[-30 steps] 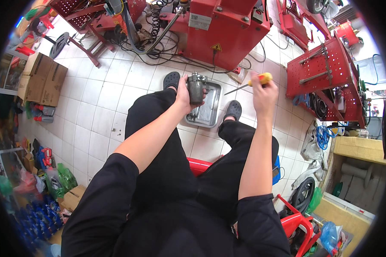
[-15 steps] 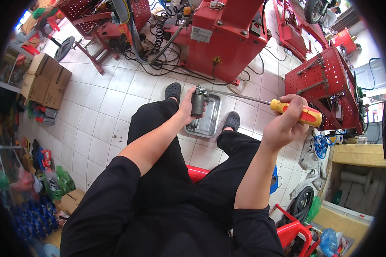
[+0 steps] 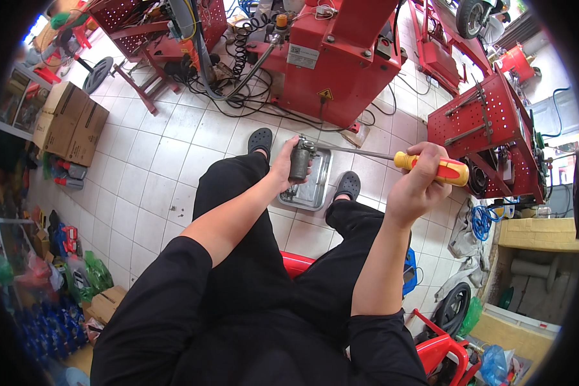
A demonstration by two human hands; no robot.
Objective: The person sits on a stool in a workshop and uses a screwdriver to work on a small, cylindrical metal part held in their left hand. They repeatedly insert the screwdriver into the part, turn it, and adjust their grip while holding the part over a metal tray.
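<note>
My left hand is wrapped round a dark grey cylindrical metal part with a lighter fitting at its top end. A second, smaller metal piece at its lower end partly shows above the tray. My right hand grips the yellow-and-red handle of a long screwdriver. Its shaft runs leftward to the top end of the part, where the tip seems to meet the fitting; the exact contact is too small to make out. Below the part, a metal tray lies on the floor between my feet.
A red machine with cables at its foot stands ahead. At the right is a red perforated workbench; cardboard boxes are stacked at the left. A red plastic stool and a small wheel stand near my right side.
My right hand and the screwdriver have shifted left, toward the part. The part in my left hand has moved slightly right and nearer to me.
</note>
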